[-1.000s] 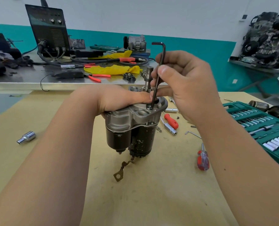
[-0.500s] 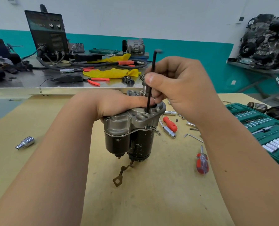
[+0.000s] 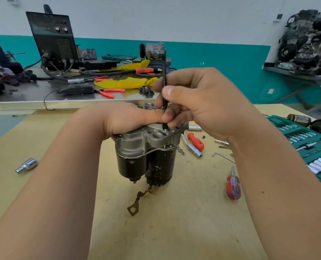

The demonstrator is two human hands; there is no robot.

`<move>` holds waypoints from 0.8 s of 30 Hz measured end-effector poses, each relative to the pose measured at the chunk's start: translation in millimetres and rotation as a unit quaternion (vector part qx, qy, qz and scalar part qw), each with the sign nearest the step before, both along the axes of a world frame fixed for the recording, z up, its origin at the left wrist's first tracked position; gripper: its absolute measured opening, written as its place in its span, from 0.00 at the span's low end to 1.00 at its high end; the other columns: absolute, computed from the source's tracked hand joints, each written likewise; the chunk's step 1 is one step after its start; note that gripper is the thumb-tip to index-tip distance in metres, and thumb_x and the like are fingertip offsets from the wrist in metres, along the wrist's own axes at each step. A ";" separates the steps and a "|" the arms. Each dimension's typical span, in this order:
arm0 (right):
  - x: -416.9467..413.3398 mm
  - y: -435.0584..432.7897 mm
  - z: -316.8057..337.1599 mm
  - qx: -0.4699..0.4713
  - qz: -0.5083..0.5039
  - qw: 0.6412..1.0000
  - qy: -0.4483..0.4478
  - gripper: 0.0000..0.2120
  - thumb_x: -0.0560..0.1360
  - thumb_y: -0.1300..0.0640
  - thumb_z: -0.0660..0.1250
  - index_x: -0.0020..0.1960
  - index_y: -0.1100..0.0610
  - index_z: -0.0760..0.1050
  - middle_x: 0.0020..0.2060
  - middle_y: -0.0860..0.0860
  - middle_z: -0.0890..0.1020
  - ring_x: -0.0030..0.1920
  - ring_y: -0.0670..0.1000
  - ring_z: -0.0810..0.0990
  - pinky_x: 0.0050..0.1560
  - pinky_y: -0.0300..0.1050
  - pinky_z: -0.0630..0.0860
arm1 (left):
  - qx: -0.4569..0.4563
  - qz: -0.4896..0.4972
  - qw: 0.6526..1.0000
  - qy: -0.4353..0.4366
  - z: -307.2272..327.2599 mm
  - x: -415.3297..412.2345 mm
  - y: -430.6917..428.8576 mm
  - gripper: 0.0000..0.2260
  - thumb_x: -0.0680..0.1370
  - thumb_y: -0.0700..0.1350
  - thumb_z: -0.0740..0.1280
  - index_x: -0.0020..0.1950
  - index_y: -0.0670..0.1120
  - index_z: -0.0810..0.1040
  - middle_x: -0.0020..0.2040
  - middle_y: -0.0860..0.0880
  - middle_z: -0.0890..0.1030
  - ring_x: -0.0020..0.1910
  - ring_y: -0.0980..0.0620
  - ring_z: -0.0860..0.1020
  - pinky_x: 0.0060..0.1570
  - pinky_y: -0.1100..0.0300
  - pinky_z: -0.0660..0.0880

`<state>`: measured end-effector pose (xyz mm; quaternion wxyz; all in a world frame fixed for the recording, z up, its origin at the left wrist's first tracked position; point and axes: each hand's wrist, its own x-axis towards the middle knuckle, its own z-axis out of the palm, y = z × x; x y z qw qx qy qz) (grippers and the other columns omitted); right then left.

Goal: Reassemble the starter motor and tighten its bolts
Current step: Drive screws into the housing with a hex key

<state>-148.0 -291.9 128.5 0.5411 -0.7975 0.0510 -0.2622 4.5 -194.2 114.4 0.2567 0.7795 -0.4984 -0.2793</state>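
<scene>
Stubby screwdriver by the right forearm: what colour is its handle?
Stubby screwdriver: red handle, bluish stripes; head view.

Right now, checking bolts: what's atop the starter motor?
A hex key, pinched by the right hand, stands in its top face; the left hand holds it. Beneath both is covered.

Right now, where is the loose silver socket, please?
Head view: the loose silver socket lies on the yellow table, far left of the starter motor.

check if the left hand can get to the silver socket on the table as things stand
Probably yes, though not freely. The socket lies alone on bare table left of the forearm, with nothing between. But the left hand grips the starter motor, so it would have to let go first.
</scene>
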 end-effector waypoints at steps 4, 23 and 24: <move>2.0 4.9 -3.2 -0.068 -0.084 0.994 -0.028 0.07 0.75 0.59 0.71 0.41 0.56 0.74 0.26 0.49 0.80 0.26 0.47 0.80 0.27 0.41 0.77 | -0.001 0.005 1.000 0.000 0.8 -2.3 0.0 0.32 0.59 0.76 0.69 0.44 0.48 0.82 0.38 0.49 0.86 0.39 0.52 0.84 0.43 0.56 0.78; 1.9 9.1 -3.4 -0.103 -0.111 0.988 -0.027 0.06 0.74 0.56 0.72 0.40 0.54 0.77 0.25 0.47 0.79 0.23 0.44 0.77 0.26 0.37 0.75 | 0.003 -0.001 1.000 0.005 3.2 -4.9 0.8 0.33 0.53 0.73 0.67 0.43 0.49 0.80 0.34 0.51 0.84 0.32 0.56 0.82 0.32 0.63 0.77; 0.4 8.3 -2.1 -0.098 -0.089 0.991 -0.021 0.03 0.75 0.57 0.71 0.43 0.53 0.78 0.28 0.48 0.81 0.25 0.45 0.79 0.27 0.38 0.76 | 0.002 0.000 1.000 0.009 2.6 -4.3 0.8 0.31 0.56 0.73 0.71 0.44 0.49 0.81 0.35 0.51 0.85 0.33 0.55 0.83 0.35 0.62 0.78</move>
